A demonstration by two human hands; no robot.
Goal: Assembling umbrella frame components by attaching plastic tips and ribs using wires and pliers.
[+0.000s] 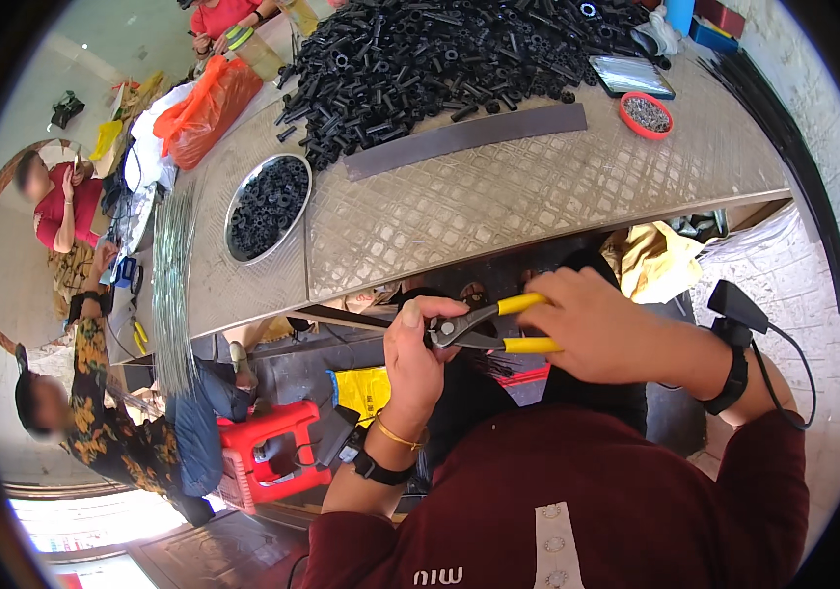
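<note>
My right hand point(596, 329) grips the yellow handles of a pair of pliers point(498, 329), held level below the table's near edge. The dark jaws point left and meet my left hand point(418, 358). That hand is closed at the jaws, thumb on top, pinching something small and dark that I cannot make out. A thin dark rod point(341, 316) runs leftward from my left fingers. Both wrists carry black bands, and a gold bangle sits on the left one.
A patterned metal table point(538, 196) carries a big heap of black tube pieces point(439, 59), a metal dish point(269, 206) of black rings, a dark flat strip point(469, 137) and a small red bowl point(647, 115). A red stool point(268, 447) and two seated people are at my left.
</note>
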